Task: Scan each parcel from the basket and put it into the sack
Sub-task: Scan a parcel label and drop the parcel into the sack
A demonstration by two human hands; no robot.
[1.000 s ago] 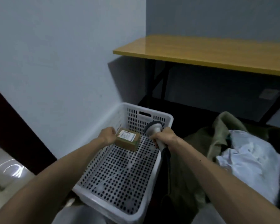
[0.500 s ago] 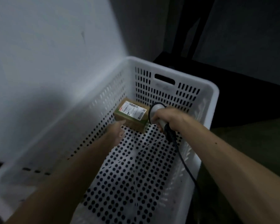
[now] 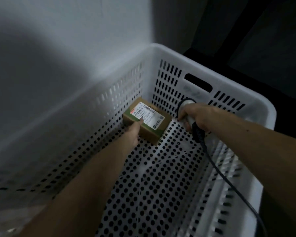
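The print on the parcel's (image 3: 149,132) white label (image 3: 148,114) is too small to read. The left hand (image 3: 132,132) lays its thumb on the parcel's top, but its fingers are hidden behind the hand and the box. The right hand (image 3: 197,117) wraps the scanner (image 3: 186,103), so only the head's rim and a strip of handle show; its window is out of sight. The cable (image 3: 229,183) runs off the bottom edge. The basket's (image 3: 229,84) near end is cut off, its left wall is smeared by blur, and the raised marking under its handle slot is illegible. A pale shape (image 3: 10,218) in the bottom-left corner is too blurred to identify.
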